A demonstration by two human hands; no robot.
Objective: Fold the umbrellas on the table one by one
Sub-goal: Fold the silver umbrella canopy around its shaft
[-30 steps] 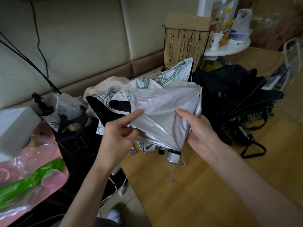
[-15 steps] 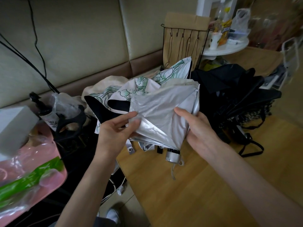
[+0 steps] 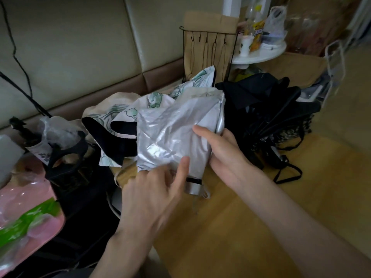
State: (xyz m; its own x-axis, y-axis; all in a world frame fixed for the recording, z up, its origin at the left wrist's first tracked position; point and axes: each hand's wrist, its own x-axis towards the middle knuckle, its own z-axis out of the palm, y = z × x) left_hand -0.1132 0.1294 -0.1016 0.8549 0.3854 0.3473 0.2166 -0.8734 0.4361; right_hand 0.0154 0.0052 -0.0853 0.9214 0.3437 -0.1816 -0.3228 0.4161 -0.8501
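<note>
**A:** Which umbrella are you on, and where is it?

**B:** The silver umbrella point(image 3: 176, 141). I hold it up over the near edge of the tabletop point(image 3: 230, 227), in front of the flowered umbrella point(image 3: 152, 103) and the black umbrella point(image 3: 267, 109).

**A:** Which way does it point?

**B:** Its handle point(image 3: 192, 187) points down and towards me. The long axis runs up and away, leaning a little right, and the loose cloth fans out to the left.

**A:** And your hands?

**B:** My right hand point(image 3: 222, 155) wraps round the bundled part above the handle, thumb across the front. My left hand point(image 3: 154, 189) has its thumb lying on the cloth and its fingers at the lower edge. It is blurred, so I cannot tell whether it pinches.
</note>
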